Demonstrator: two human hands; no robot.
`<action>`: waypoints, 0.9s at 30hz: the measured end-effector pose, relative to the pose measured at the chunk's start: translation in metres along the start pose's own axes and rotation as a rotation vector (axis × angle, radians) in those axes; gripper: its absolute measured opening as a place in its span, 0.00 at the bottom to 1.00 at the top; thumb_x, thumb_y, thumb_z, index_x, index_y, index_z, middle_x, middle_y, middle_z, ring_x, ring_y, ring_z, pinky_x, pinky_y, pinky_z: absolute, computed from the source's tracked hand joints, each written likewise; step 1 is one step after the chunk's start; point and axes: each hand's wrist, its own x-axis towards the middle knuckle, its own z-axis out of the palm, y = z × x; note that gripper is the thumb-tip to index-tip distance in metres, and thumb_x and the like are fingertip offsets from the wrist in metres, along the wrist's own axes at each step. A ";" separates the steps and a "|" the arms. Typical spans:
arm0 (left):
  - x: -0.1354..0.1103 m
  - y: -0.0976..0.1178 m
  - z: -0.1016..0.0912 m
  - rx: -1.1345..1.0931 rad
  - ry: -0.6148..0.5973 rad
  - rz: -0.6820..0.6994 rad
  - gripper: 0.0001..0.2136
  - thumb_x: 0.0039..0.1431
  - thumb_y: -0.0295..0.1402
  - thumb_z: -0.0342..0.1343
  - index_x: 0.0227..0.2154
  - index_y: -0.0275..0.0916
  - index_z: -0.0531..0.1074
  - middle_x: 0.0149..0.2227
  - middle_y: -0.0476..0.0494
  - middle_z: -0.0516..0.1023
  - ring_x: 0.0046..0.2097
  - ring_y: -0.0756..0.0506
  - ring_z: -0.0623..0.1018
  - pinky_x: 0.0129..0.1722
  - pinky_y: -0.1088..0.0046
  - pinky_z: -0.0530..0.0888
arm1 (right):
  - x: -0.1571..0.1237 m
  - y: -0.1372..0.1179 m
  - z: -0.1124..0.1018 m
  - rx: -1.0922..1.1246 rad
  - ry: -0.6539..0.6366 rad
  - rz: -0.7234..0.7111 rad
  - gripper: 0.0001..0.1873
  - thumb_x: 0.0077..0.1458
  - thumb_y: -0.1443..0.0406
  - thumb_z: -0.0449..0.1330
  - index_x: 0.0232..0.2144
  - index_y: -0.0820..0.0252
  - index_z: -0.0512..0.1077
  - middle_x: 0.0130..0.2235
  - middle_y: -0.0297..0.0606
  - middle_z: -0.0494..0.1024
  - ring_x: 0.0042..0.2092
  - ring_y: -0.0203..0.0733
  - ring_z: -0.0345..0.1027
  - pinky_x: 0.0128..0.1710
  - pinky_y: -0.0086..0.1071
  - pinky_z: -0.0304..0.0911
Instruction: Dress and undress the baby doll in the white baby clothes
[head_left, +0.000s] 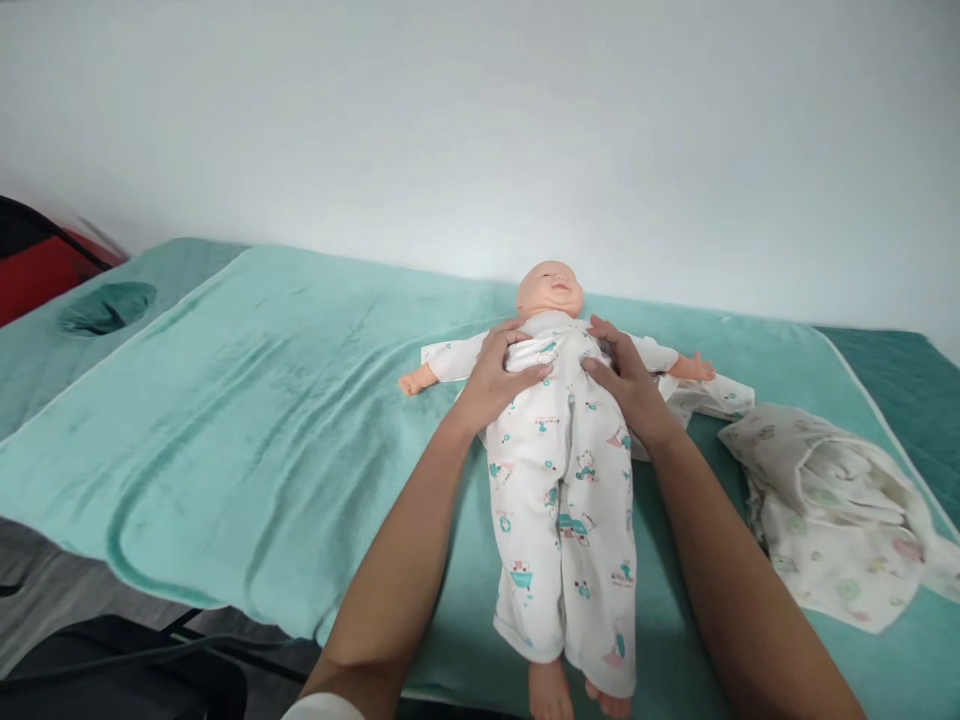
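A baby doll (551, 290) lies on its back in front of me, head toward the wall and arms spread. It wears a white printed top (457, 357) and white printed trousers (574, 500), with the waistband high on its chest. My left hand (504, 370) rests on the left side of the chest, thumb apart from the fingers, touching the clothes. On the opposite side my right hand (621, 368) lies the same way, fingers stretched out. Some cloth may sit under the palms, but that is hidden. Bare feet (550, 690) stick out of the trouser legs.
A green plush cover (225, 420) spreads over the bed, which has a face hole (109, 308) at far left. Another printed garment (724, 396) lies partly under the doll's arm. A printed cloth bag (832, 520) sits at right. Behind is a white wall (450, 130).
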 end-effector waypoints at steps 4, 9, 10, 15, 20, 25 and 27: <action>-0.005 0.005 0.004 0.059 0.025 0.096 0.11 0.59 0.38 0.62 0.42 0.45 0.67 0.67 0.43 0.64 0.68 0.42 0.64 0.66 0.60 0.64 | -0.003 -0.005 -0.002 -0.049 -0.024 -0.007 0.30 0.52 0.46 0.67 0.51 0.50 0.66 0.70 0.42 0.58 0.70 0.50 0.51 0.67 0.49 0.50; -0.009 0.010 0.012 0.137 0.123 0.254 0.10 0.60 0.34 0.61 0.33 0.44 0.63 0.61 0.43 0.69 0.64 0.42 0.66 0.64 0.59 0.65 | -0.008 -0.011 -0.003 -0.112 -0.043 -0.063 0.22 0.53 0.48 0.65 0.42 0.52 0.66 0.68 0.41 0.59 0.66 0.51 0.55 0.62 0.47 0.55; -0.009 0.009 0.013 0.164 0.159 0.264 0.11 0.60 0.33 0.61 0.32 0.44 0.62 0.58 0.43 0.70 0.62 0.42 0.68 0.61 0.59 0.67 | -0.009 -0.012 -0.004 -0.134 -0.036 -0.081 0.20 0.54 0.48 0.65 0.39 0.52 0.66 0.67 0.40 0.60 0.65 0.51 0.55 0.61 0.47 0.56; -0.011 0.003 0.016 0.293 0.266 0.291 0.13 0.58 0.28 0.60 0.27 0.44 0.59 0.37 0.46 0.73 0.43 0.43 0.71 0.47 0.62 0.70 | -0.022 -0.015 -0.008 -0.186 0.001 -0.149 0.21 0.55 0.45 0.62 0.29 0.54 0.67 0.60 0.41 0.64 0.61 0.53 0.57 0.59 0.47 0.59; -0.010 -0.005 0.017 0.405 0.293 0.260 0.11 0.58 0.27 0.55 0.26 0.44 0.59 0.31 0.47 0.72 0.39 0.43 0.70 0.42 0.64 0.68 | -0.044 -0.008 -0.021 0.031 0.181 -0.125 0.23 0.60 0.45 0.55 0.24 0.55 0.63 0.43 0.40 0.69 0.47 0.48 0.65 0.52 0.43 0.63; -0.005 -0.017 0.022 0.380 0.346 0.285 0.09 0.54 0.24 0.55 0.25 0.43 0.61 0.29 0.48 0.71 0.37 0.43 0.70 0.40 0.65 0.66 | -0.065 0.006 -0.024 0.148 0.318 0.041 0.27 0.58 0.44 0.57 0.20 0.55 0.59 0.26 0.33 0.63 0.29 0.39 0.58 0.31 0.35 0.58; -0.002 -0.022 0.022 0.329 0.396 0.260 0.09 0.51 0.23 0.55 0.25 0.43 0.61 0.29 0.48 0.71 0.36 0.43 0.70 0.40 0.65 0.66 | -0.068 0.005 -0.022 0.070 0.277 0.132 0.31 0.57 0.42 0.59 0.17 0.56 0.55 0.21 0.30 0.57 0.25 0.35 0.49 0.26 0.33 0.50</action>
